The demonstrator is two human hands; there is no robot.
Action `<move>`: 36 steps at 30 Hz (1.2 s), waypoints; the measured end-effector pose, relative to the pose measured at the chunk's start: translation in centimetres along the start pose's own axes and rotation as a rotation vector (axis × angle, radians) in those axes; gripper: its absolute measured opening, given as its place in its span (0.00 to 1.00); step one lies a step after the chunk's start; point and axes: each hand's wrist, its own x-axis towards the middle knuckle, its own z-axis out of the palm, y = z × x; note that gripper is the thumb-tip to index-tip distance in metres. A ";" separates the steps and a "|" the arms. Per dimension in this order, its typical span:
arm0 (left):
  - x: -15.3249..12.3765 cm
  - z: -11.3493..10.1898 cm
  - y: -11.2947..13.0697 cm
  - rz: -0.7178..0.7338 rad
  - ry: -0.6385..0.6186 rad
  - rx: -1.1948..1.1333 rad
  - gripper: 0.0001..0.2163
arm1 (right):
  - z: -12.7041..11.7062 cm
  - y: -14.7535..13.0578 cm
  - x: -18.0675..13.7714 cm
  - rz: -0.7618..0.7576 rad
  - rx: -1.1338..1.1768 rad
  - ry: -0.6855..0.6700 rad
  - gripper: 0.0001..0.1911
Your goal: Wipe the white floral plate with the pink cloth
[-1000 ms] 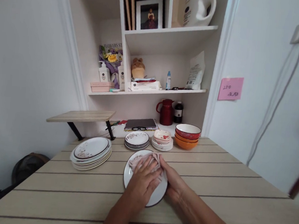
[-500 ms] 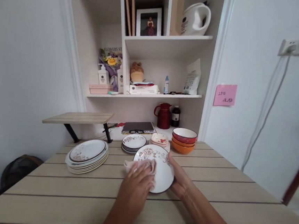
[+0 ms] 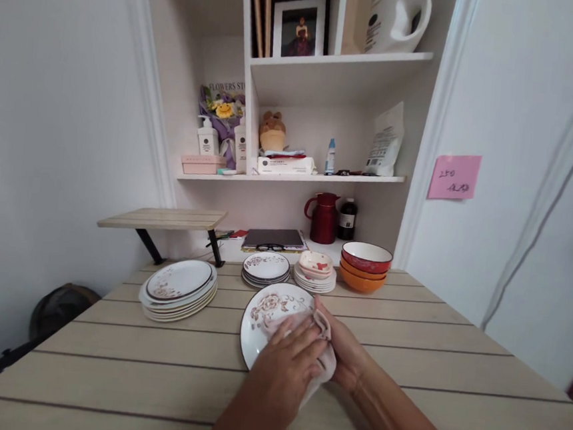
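Observation:
A white plate (image 3: 268,314) with a brown floral pattern and dark rim lies on the wooden table (image 3: 429,361). My left hand (image 3: 286,365) presses a pink cloth (image 3: 322,355) flat onto the plate's right half, fingers stretched over it. At the plate's right edge, my right hand (image 3: 347,354) grips the rim, partly hidden behind the cloth.
Behind stand a stack of large plates (image 3: 178,289), a stack of small plates (image 3: 266,268), small dishes (image 3: 316,271) and stacked red and orange bowls (image 3: 365,265). Shelves at the back carry a red jug (image 3: 324,217), bottles and boxes. A low wooden stand (image 3: 163,221) is at the left.
The cloth and my left hand slid from the plate's lower left to its right side. The plate now lies lower and flatter on the table.

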 end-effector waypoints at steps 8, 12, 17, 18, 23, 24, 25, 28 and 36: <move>-0.3 0.7 -2.1 -0.174 0.002 0.191 0.23 | 0.0 1.0 0.8 -0.045 0.007 0.143 0.26; -1.1 0.9 -3.4 -0.390 0.106 0.248 0.28 | 0.5 2.1 1.1 -0.094 0.039 0.110 0.25; -1.4 1.0 -4.4 -0.516 0.150 0.298 0.25 | 0.5 2.5 1.5 -0.077 0.076 0.167 0.28; -1.2 1.0 -4.4 -0.545 0.156 0.310 0.25 | 0.4 2.2 1.5 -0.080 0.079 0.208 0.28; -0.6 1.3 -3.6 -0.503 0.173 0.347 0.21 | 0.0 0.3 1.0 -0.231 0.154 0.266 0.28; -0.5 1.5 -3.2 -0.459 0.182 0.347 0.21 | -0.1 -0.1 0.8 -0.258 0.173 0.244 0.28; -0.4 1.6 -2.7 -0.410 0.191 0.344 0.21 | -0.2 -0.4 0.6 -0.276 0.190 0.214 0.29; -0.1 2.0 -0.9 -0.315 0.237 0.295 0.21 | -0.5 -1.2 0.2 -0.294 0.216 0.113 0.31; -0.3 1.5 -1.4 -0.406 0.149 0.272 0.26 | 1.7 2.4 0.4 -0.207 0.062 0.132 0.28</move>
